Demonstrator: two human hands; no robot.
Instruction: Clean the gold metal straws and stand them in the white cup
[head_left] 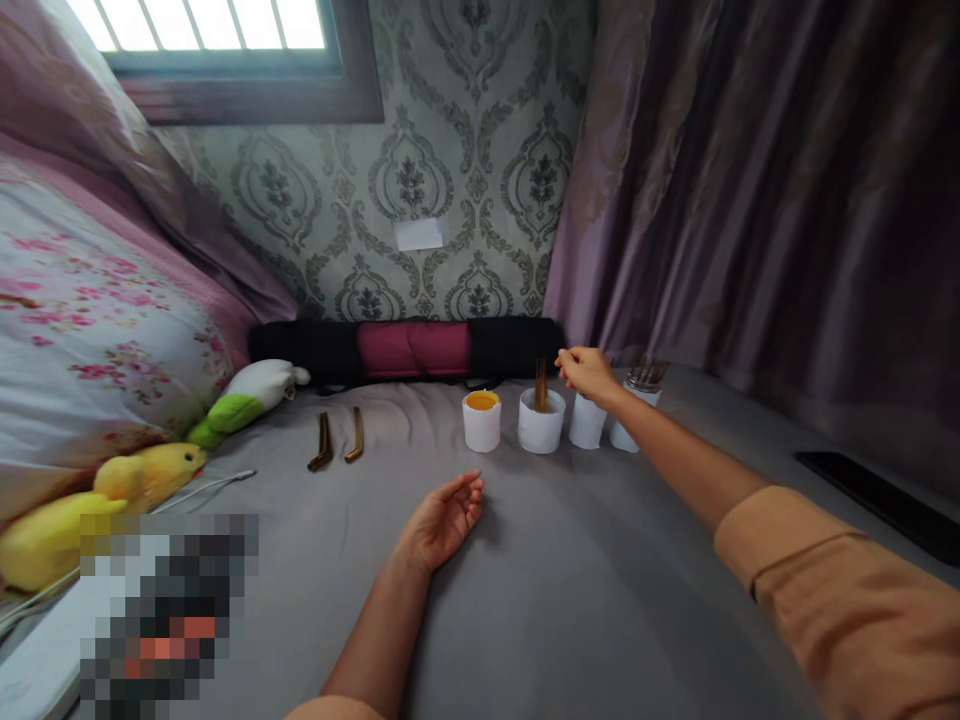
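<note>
Brown sticks (pixel 541 388) stand in a white cup (pixel 540 432), right of center. Right hand (pixel 590 373) is just beside them, fingers pinched, can't tell on what; probably a stick-handling step, so next needs careful aim imo. Left hand (pixel 445 522), lower center: loosely open, empty.

A home, prob. a bedrm, is indicated: a grey sheet (pixel 555 580) is spread out, w/ plush toys (pixel 45 545) & floral bedding (pixel 105 290) at L. The wall (pixel 472 130) is papered in a damask pattern, a barred window (pixel 217 25) is set upper L, & purple curtains (pixel 697 200) are hung.
</note>
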